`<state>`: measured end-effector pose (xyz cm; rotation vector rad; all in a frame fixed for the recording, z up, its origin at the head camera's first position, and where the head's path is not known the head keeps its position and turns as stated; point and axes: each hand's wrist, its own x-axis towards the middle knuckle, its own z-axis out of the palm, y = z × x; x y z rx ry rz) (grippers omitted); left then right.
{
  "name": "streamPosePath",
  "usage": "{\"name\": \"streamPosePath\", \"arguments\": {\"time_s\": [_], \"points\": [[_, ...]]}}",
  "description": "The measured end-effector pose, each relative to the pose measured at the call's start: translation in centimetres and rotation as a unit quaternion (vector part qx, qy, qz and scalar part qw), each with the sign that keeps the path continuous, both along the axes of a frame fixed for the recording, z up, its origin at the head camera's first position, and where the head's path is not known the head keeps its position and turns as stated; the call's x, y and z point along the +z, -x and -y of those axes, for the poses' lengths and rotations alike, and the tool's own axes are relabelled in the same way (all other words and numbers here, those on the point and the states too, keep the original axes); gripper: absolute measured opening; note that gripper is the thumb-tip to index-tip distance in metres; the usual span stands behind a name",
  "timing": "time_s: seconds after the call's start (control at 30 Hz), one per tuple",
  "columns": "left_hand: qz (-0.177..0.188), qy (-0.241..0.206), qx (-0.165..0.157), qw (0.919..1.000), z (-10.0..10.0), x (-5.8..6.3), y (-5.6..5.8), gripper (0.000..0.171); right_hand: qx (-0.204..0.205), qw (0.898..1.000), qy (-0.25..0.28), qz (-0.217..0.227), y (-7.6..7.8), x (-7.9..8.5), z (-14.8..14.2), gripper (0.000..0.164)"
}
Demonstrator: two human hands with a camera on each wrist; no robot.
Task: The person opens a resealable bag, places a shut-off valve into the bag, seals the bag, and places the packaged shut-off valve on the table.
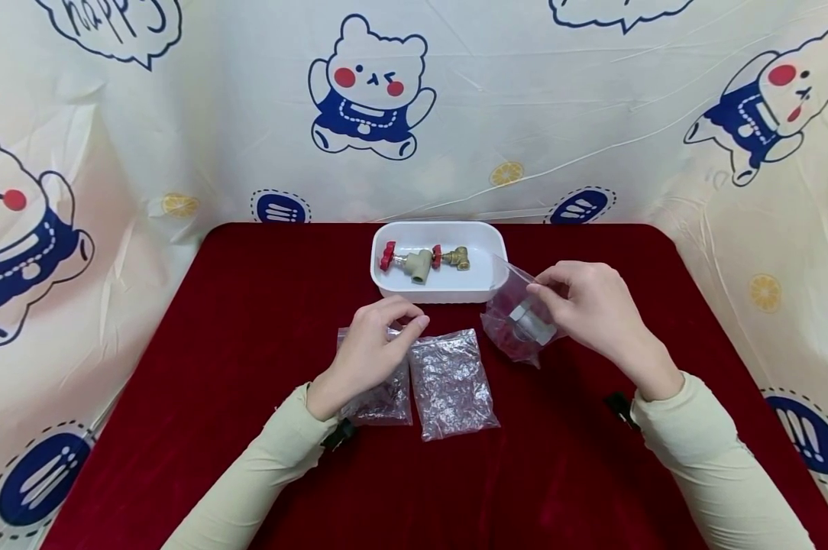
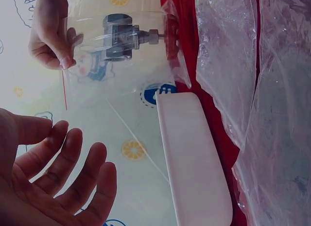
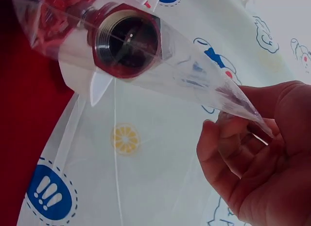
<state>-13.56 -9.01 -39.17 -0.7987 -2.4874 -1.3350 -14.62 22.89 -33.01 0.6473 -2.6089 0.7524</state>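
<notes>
Pinching the rim of a clear plastic bag (image 1: 502, 333) between thumb and fingers, my right hand (image 1: 590, 309) is holding it up near the front right corner of a white, rounded rectangular plastic tray (image 1: 435, 296). Inside the bag, a silvery-grey metal valve (image 1: 532, 324) with a threaded, hex-edged opening is hanging low, its red handwheel (image 2: 171, 36) pointing toward the bag's bottom. A thin red line (image 2: 64, 90) is running along the bag's upper edge. I cannot tell whether the bag is touching the tray.

My left hand (image 1: 373, 347) is grasping nothing; its fingers are bending loosely over a flat, crinkled clear bag (image 1: 389, 401). A second crinkled clear bag (image 1: 453, 386) is lying just beside that one, to its right. In the tray, a grey-beige tee-shaped valve (image 1: 418, 265) with a red handwheel is lying left of a small brass valve (image 1: 459, 258), also red-wheeled. Everything is resting on a dark red cloth (image 1: 201, 344).

Behind, a pale printed curtain (image 1: 235, 114) is showing cartoon bears (image 1: 373, 84) and blue ovals (image 1: 582, 206) bearing white exclamation marks; a speech bubble (image 1: 111, 23) at upper left is reading "happy".
</notes>
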Motion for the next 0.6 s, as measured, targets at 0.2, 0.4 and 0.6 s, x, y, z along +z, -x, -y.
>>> {"name": "streamPosePath", "arguments": {"time_s": [0.2, 0.4, 0.6], "points": [[-0.001, -0.001, -0.001, 1.0000, 0.0, 0.1, 0.0, 0.010, -0.014, 1.000, -0.013, 0.003, 0.0, 0.1, -0.7, 0.008], [-0.002, -0.001, 0.000, 1.0000, 0.1, 0.1, 0.0, 0.010, -0.013, 1.000, -0.017, -0.010, 0.4, -0.1, -1.6, 0.009], [0.001, -0.006, -0.004, 1.0000, 0.1, 0.1, 0.0, 0.010, -0.020, 0.999, -0.026, -0.009, 0.8, -0.1, -2.3, 0.007]]}}
